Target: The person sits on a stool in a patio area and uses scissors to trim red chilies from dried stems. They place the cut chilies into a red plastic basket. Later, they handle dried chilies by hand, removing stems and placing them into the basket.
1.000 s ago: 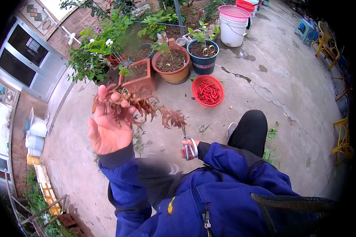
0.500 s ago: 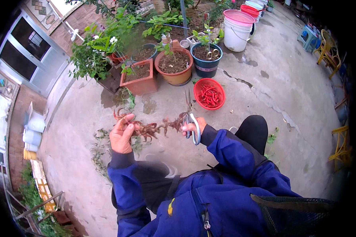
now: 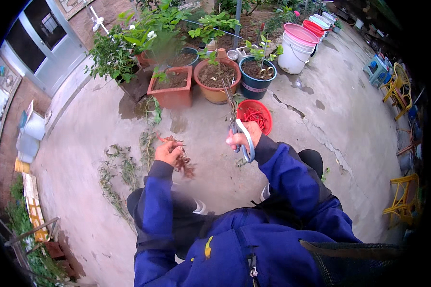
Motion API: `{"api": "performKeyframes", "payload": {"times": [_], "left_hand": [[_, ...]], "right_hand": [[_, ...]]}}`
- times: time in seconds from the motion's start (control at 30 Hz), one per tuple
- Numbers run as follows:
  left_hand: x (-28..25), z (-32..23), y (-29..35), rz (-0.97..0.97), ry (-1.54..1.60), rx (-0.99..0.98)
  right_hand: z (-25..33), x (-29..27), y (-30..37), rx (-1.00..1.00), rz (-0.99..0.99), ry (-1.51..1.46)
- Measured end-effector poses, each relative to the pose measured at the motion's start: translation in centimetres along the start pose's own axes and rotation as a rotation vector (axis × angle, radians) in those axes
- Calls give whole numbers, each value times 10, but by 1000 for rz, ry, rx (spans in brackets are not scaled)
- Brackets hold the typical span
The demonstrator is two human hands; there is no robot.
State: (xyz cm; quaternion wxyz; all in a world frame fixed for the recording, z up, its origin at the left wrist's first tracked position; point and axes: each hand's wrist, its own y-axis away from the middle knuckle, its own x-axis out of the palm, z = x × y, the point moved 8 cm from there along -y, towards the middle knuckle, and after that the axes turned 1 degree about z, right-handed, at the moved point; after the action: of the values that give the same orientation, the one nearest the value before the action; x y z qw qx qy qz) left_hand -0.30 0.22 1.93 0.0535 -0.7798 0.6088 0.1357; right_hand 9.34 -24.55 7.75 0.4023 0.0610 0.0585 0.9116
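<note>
My left hand is closed around a bunch of shrivelled, reddish-brown dried chilies. The bunch hangs down to the right of my fingers, and its kind is only partly clear. My right hand grips a pair of scissors by their pale blue-grey handles. Their long metal blades point away from me, toward the plant pots, and touch nothing that I can make out. Just beyond my right hand sits a red plastic bowl with red chilies in it. My hand overlaps its near edge.
Ahead stand a square terracotta planter, a round orange pot and a dark blue-green pot. White buckets are at the far right. Wilted green stems lie on the concrete at left. Yellow chairs line the right side.
The strand of dried chilies no longer stretches between both hands; it hangs from my left hand alone. My right hand with the scissors has moved right, closer to the bowl. The view has shifted.
</note>
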Motion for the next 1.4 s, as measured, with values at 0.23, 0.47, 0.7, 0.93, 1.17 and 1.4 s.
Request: {"api": "performKeyframes", "payload": {"times": [0.23, 0.47, 0.7, 0.93, 1.17, 1.4], "left_hand": [[-34, -21, 7, -226, 558, 89], [-58, -75, 16, -271, 736, 282], [-11, -154, 29, -16, 1045, 329], [13, -147, 66, 34, 1100, 243], [-5, -65, 60, -3, 472, 2], [0, -84, 60, -321, -1037, 55]], "right_hand": [[-77, -2, 7, 344, 98, 1354], [-133, 3, 39, 633, 138, 1490], [-200, 13, -6, 586, -377, -741], [-89, 38, -53, 33, 105, -1313], [-69, 5, -77, -56, -4, -1199], [-47, 18, -57, -84, -242, -687]]}}
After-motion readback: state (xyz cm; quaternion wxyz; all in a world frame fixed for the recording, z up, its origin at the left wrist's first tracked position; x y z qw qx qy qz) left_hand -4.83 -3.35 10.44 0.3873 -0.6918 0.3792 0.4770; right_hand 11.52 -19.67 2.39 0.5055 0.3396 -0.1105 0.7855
